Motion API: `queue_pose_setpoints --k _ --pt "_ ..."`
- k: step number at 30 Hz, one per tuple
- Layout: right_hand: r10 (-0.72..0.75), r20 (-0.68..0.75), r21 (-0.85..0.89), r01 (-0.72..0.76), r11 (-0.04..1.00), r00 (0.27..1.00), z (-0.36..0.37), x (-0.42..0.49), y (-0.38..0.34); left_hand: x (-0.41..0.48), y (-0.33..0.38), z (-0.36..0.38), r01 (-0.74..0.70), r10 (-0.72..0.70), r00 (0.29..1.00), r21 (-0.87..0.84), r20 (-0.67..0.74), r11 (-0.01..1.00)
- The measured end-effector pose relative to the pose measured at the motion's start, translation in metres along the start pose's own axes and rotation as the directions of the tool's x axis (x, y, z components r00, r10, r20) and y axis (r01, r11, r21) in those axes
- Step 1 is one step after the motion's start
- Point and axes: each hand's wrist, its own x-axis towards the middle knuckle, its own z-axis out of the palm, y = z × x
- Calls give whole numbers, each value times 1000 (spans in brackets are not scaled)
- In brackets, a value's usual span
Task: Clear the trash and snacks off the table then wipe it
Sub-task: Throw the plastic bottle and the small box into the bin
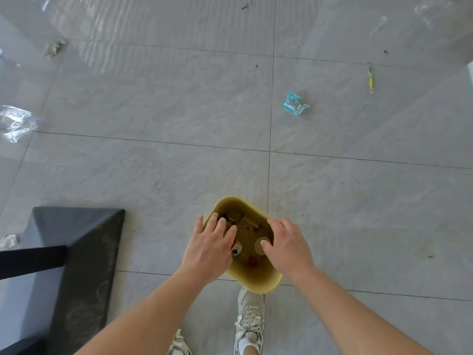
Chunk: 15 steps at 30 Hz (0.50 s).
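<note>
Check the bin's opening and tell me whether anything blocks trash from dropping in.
Nothing covers the yellow bin: it has no lid, and its mouth faces up. Only the left hand and right hand hover over the opening, fingers spread and apparently holding nothing. Discarded items already lie at the bottom, well below the rim.

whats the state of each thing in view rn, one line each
left hand: open, fingers spread over the bin mouth, holding nothing visible
right hand: open, fingers over the bin's right rim
yellow bin: upright on the floor, trash inside
blue wrapper: crumpled, lying on the floor
yellow stick wrapper: flat on the floor
clear plastic bag: crumpled, at left edge
</note>
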Motion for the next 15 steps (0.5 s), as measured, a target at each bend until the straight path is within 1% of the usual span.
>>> queue_pose_setpoints --k 7,11,15 --pt "-74 11 -85 75 994 997 -62 -34 -35 -39 -5 -77 126 -128 991 -60 -31 990" --pt "-138 -4 -97 137 986 990 -113 -63 -70 -76 -12 -140 226 -235 970 -121 -64 967" --pt "-209 -28 -107 205 973 978 -162 -90 -108 -110 -20 -203 304 -314 948 -131 -60 943"
